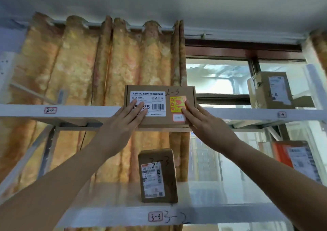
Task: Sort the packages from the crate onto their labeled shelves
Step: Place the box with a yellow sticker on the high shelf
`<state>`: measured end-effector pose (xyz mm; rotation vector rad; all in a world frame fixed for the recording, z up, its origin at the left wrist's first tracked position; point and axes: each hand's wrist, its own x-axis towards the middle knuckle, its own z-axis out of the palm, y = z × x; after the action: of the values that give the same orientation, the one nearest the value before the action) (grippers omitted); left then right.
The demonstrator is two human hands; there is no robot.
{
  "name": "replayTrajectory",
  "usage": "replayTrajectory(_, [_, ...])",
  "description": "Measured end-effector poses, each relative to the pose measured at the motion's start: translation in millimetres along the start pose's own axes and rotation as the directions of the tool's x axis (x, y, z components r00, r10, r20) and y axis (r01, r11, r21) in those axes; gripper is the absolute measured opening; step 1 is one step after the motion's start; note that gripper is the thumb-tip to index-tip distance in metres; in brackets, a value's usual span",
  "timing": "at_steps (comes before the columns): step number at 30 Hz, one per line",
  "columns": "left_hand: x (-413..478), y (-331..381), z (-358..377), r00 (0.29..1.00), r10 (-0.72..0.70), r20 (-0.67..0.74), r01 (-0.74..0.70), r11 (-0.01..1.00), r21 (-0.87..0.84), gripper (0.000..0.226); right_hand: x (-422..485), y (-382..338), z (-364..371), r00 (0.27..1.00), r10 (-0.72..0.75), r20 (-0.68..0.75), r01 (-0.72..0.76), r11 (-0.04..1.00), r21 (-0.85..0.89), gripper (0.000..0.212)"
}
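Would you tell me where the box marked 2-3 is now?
In the head view, the 2-3 box is central against the upper shelf rail, between the left hand and right hand, above the 3-3 box.

Bright daylight glares through the window (217,78); wide-angle edges bend and blur softly.

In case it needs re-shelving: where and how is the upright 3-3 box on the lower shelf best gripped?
Probably grip the 3-3 box across its two side faces, upper half, coming from the front. It stands on end, label forward, with bare shelf on both sides, so fingers fit round it.
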<state>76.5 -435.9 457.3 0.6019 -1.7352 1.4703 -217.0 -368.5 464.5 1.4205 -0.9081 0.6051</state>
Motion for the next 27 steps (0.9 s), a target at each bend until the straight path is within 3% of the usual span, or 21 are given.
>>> replayTrajectory(7, [62.7, -16.2, 48.8, 0.995, -0.076, -0.057, 0.077, 0.997, 0.003, 0.064, 46.0, 52.5, 52.3, 0.996, 0.029, -0.08, -0.029, 1.0, -0.002, 0.065])
replayTrajectory(16, [98.5, -42.3, 97.7, 0.986, -0.112, -0.12, 0.109, 0.994, -0.027, 0.06, 83.9, 67.0, 92.8, 0.99, 0.109, -0.084, -0.102, 0.991, 0.09, 0.056])
replayTrajectory(27, [120.9, -55.3, 166.2, 0.994, -0.108, 0.024, 0.109, 0.99, -0.09, 0.073, 99.1, 75.4, 143.4, 0.978, 0.205, 0.037, -0.208, 0.967, 0.144, 0.06])
